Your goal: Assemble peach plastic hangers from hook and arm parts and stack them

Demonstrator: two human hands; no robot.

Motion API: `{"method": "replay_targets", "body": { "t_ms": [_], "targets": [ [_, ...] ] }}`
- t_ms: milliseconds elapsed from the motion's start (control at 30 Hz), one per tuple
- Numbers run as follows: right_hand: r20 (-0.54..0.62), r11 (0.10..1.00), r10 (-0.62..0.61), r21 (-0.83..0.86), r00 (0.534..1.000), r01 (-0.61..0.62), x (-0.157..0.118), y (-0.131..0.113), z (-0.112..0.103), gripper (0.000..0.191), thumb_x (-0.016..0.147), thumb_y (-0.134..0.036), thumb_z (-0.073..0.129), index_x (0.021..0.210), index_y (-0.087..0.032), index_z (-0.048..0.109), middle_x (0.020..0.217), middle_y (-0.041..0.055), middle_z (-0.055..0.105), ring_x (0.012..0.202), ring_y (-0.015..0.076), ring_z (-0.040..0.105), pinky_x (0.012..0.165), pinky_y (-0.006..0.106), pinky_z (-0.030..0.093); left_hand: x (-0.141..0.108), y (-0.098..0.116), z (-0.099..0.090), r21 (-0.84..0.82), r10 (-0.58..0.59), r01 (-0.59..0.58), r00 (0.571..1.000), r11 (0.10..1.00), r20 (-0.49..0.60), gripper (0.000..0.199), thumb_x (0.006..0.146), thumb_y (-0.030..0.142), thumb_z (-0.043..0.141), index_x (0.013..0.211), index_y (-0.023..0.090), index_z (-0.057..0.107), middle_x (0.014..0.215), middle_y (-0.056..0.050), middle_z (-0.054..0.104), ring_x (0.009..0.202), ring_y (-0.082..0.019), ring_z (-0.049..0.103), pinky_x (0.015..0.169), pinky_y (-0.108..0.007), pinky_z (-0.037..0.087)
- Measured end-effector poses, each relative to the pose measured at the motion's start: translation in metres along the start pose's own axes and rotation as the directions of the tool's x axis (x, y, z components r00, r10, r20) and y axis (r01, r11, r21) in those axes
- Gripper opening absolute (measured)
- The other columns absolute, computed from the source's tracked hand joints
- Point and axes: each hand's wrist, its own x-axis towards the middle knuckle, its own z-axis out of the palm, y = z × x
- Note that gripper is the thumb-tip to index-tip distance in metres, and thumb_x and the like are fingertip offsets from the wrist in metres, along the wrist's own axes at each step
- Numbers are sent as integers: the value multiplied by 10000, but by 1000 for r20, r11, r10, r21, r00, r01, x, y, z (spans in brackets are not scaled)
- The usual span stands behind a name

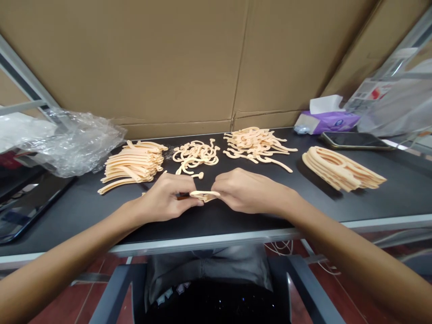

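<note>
Just above the front part of the black table, my left hand (171, 197) and my right hand (248, 191) meet at a small pale peach piece (204, 194). Thumb and fingers of the left hand pinch its left end. The right hand is closed round its right end, so most of the piece's shape is covered. Behind my left hand lies a pile of slim, slightly curved peach strips (133, 163). Beyond the gap between the hands sits a small heap of curled peach pieces (195, 154). Longer wavy peach pieces (258, 144) are heaped behind my right hand.
To the right stands a stack of flat peach frames with openings (340, 167). A phone (356, 140) and a purple tissue pack (332, 120) lie behind it. Crumpled clear plastic (77, 139) and a dark tablet-like device (30, 209) are at left. Cardboard (168, 63) closes off the back.
</note>
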Motion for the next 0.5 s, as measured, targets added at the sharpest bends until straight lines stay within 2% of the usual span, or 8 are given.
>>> {"method": "replay_targets", "body": {
  "t_ms": [200,500],
  "targets": [
    [7,999,28,17,1000,-28,1,0,-2,221,892,-84,483,813,-138,682,814,60,679,703,142,552,635,274,327,-2,0,3,42,57,-55,997,998,-50,156,902,206,675,756,150,685,626,13,606,543,-81,515,529,-203,369],
    [-106,997,-45,60,993,51,-1,9,4,244,951,-153,471,806,-133,667,787,52,656,697,142,536,655,276,348,2,2,5,28,-63,66,994,997,-90,195,855,266,726,706,139,719,559,17,595,510,-89,489,522,-227,362]
  ]
}}
